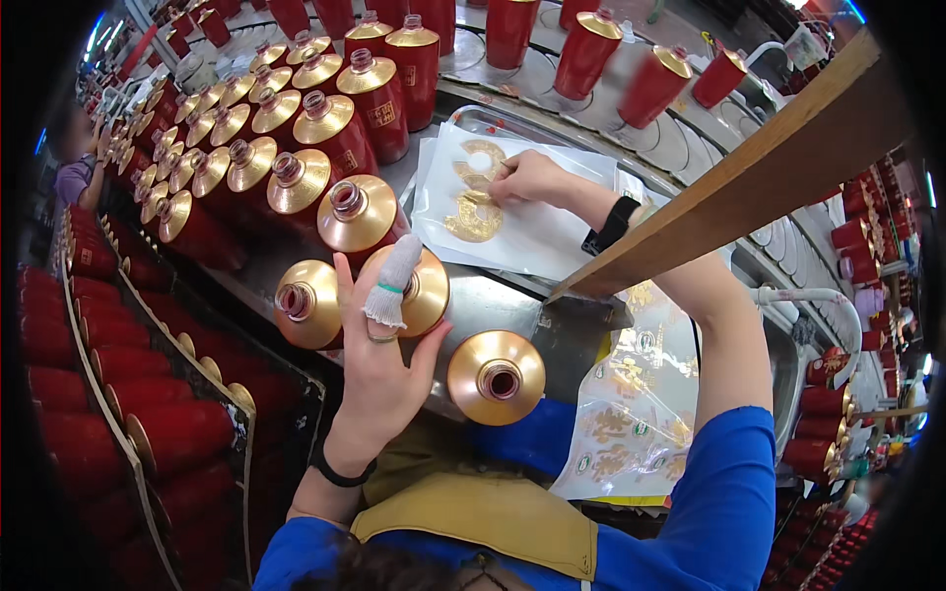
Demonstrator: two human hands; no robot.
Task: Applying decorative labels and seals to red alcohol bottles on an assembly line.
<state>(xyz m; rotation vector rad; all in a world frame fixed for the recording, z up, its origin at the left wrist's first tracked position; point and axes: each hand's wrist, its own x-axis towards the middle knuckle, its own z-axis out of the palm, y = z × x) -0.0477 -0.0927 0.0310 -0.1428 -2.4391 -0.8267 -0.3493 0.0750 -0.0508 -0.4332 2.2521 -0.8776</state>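
Note:
My left hand (379, 379) grips a red bottle with a gold shoulder (431, 295). A white knitted finger sleeve (394, 281) with a green band covers one of its fingers and hides part of the bottle's neck. Another red bottle with a gold top (307, 303) stands beside these fingers, and an open-necked gold-topped bottle (496, 378) stands nearer to me. Farther off, my right hand (532, 182) is closed in a pinch at the edge of gold decals (473, 219) on a white backing sheet (542, 241). The fingertips partly hide what they pinch.
Many red bottles with gold tops (286, 182) crowd the left. More bottles (588, 54) stand on a conveyor behind the sheet. A wooden beam (729, 167) slants across the right, above my forearm. Clear decal sheets (631, 404) lie at the near right. Another person (74, 177) is at far left.

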